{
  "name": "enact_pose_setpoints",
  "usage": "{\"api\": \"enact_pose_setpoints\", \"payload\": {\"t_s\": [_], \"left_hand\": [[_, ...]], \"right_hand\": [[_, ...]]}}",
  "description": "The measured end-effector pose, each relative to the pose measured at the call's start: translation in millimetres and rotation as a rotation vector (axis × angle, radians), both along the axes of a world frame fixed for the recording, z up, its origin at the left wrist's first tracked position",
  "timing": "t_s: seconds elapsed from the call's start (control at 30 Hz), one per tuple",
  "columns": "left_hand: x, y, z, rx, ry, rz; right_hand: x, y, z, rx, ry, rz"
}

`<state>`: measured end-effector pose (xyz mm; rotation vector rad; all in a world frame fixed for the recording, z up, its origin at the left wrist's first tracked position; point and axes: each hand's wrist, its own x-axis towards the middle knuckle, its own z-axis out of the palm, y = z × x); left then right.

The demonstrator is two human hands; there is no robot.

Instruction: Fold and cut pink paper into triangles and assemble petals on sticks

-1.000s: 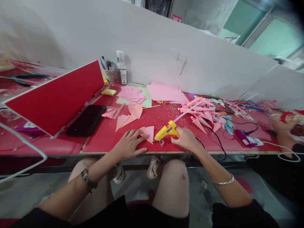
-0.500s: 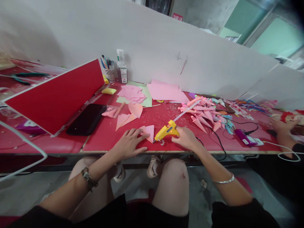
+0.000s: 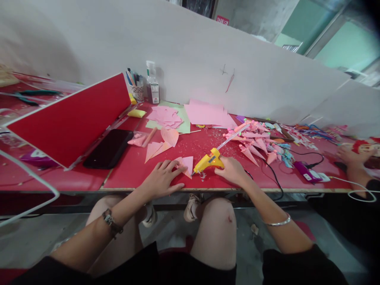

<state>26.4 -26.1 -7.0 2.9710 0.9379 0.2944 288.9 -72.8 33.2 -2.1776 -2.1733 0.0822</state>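
Note:
My right hand [image 3: 233, 171] is wrapped round the grip of a yellow hot glue gun [image 3: 209, 161], with a long clear glue stick [image 3: 233, 136] jutting from its back. The nozzle points left, at the right edge of a small pink paper piece [image 3: 187, 163] near the table's front edge. On that paper's left side rest the fingers of my left hand [image 3: 162, 178], stretched out and flat, pressing it to the red tabletop. Other cut pink paper pieces [image 3: 170, 137] lie just beyond. Whether the nozzle touches the paper I cannot tell.
Rolled pink paper cones [image 3: 257, 142] are piled at right, by a black cord and a purple box [image 3: 307, 173]. A black phone [image 3: 108, 149] and red board [image 3: 77, 118] stand left. A bottle [image 3: 153, 89] stands behind. Another person's hand [image 3: 354, 156] is far right.
The glue gun's nozzle has shifted slightly upward, along the paper's right edge. My left hand stays in place on the paper.

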Motion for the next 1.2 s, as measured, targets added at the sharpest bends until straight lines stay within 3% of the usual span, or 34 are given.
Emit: {"api": "enact_pose_setpoints", "payload": {"t_s": [0.23, 1.2], "left_hand": [[0.0, 0.3, -1.7, -0.003, -0.017, 0.002], [-0.5, 0.8, -1.6, -0.017, -0.014, 0.004]], "right_hand": [[-1.5, 2.8, 4.7, -0.034, -0.003, -0.026], [-1.5, 20.6, -3.0, 0.025, -0.072, -0.134]]}}
